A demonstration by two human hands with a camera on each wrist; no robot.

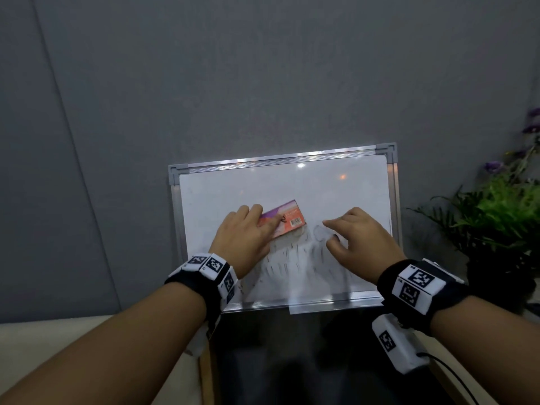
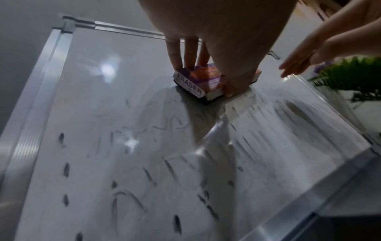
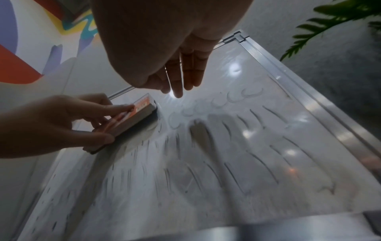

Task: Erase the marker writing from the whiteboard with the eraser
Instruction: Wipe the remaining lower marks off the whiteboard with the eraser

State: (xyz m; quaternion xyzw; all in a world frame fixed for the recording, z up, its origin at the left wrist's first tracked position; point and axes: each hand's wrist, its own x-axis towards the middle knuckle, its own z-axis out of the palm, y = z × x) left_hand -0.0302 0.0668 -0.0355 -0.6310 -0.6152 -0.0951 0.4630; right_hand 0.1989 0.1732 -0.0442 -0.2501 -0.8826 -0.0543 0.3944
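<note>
A silver-framed whiteboard (image 1: 321,182) lies flat before me, with smeared grey marker streaks (image 1: 295,258) over its near half. My left hand (image 1: 248,229) grips the orange and purple eraser (image 1: 287,217) near the board's middle, fingers on top and thumb against its near side; the eraser (image 2: 198,84) sits felt-down on the whiteboard (image 2: 86,101). My right hand (image 1: 356,232) hovers to the eraser's right with straight, relaxed fingers (image 3: 178,81) over the whiteboard (image 3: 268,130), holding nothing. The right wrist view shows the left hand (image 3: 62,120) on the eraser (image 3: 132,120) and faint streaks (image 3: 226,146).
A green plant with purple flowers (image 1: 502,206) stands just right of the board. The board rests on a dark surface (image 1: 292,361) against a grey wall (image 1: 233,68). A cream surface (image 1: 58,331) lies at the lower left.
</note>
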